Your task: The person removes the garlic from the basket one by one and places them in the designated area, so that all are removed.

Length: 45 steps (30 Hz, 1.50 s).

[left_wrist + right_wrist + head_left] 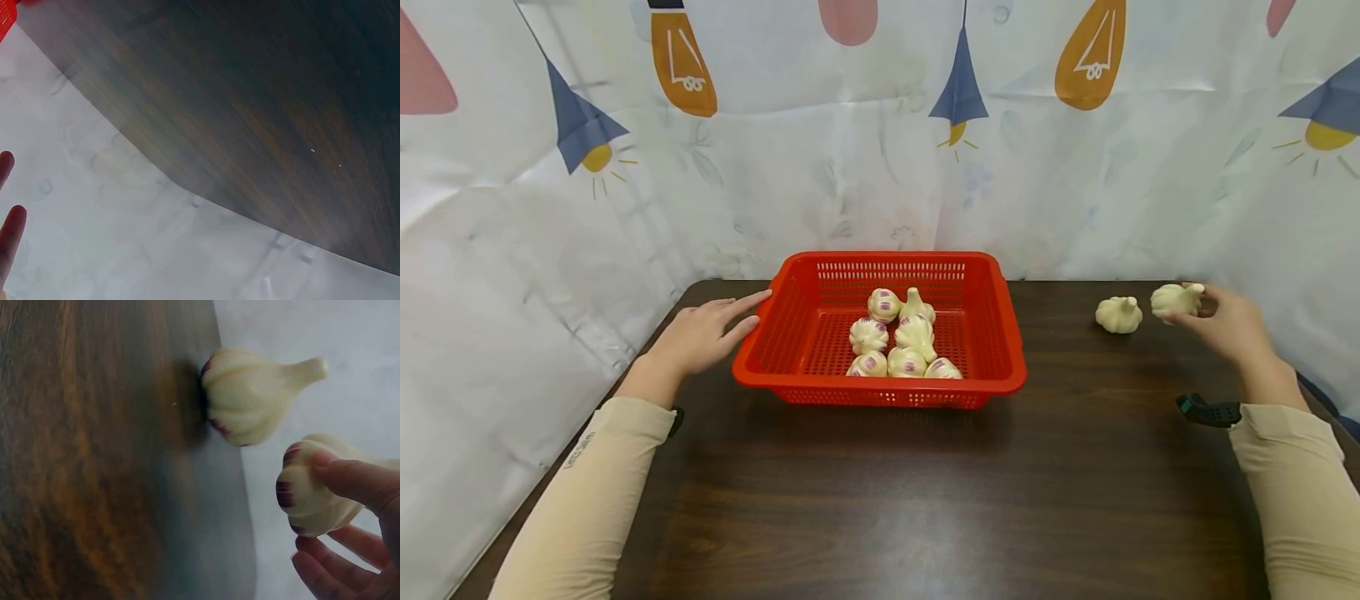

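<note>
My right hand (pixel 1225 327) pinches a garlic bulb (pixel 1174 300) between thumb and fingers at the far right of the table; the right wrist view shows the thumb across this garlic bulb (pixel 312 490). Just left of it, a second garlic bulb (pixel 1118 315) stands upright on the tabletop, its stem up. A red plastic basket (pixel 880 393) sits at the middle back with several garlic bulbs inside. My left hand (pixel 703 333) has its fingers extended, fingertips at the basket's left rim. In the left wrist view only two fingertips (pixel 11 234) show at the left edge.
The dark wooden table (pixel 910 500) reaches back to a patterned white cloth (pixel 880 183), which hangs behind it and along the sides. A black band (pixel 1208 411) is on the right wrist.
</note>
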{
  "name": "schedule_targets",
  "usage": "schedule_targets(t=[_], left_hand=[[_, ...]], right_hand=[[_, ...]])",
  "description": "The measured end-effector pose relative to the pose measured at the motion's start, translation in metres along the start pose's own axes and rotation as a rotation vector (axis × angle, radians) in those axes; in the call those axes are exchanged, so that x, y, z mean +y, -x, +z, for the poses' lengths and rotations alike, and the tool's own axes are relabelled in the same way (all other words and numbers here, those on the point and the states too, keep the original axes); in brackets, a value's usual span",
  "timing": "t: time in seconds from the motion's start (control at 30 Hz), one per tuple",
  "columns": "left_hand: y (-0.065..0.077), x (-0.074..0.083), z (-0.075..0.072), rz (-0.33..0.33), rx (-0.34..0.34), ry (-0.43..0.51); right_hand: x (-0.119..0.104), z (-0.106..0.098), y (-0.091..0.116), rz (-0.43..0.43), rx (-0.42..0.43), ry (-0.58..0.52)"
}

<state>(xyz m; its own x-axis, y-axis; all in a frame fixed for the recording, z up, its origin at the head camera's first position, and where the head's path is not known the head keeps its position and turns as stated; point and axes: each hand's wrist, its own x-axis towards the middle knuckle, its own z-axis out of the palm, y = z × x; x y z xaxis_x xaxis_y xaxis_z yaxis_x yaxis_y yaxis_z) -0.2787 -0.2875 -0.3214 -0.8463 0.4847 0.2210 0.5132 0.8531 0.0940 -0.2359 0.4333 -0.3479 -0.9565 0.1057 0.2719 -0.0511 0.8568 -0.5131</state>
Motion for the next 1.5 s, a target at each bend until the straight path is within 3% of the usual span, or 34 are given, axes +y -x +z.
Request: schedule_targets(t=[0.47, 0.97, 1.5], left_hand=[[-0.002, 0.001, -0.002, -0.007, -0.013, 0.004], [-0.001, 0.002, -0.001, -0.004, -0.003, 0.017], [0.002, 0.002, 0.0, -0.006, 0.004, 0.007]], right_hand=[[0.02, 0.011, 0.002, 0.133, -0.11, 0.025], [0.02, 0.016, -0.002, 0.152, -0.134, 0.035], [0.019, 0.017, -0.006, 0.104, -0.15, 0.038]])
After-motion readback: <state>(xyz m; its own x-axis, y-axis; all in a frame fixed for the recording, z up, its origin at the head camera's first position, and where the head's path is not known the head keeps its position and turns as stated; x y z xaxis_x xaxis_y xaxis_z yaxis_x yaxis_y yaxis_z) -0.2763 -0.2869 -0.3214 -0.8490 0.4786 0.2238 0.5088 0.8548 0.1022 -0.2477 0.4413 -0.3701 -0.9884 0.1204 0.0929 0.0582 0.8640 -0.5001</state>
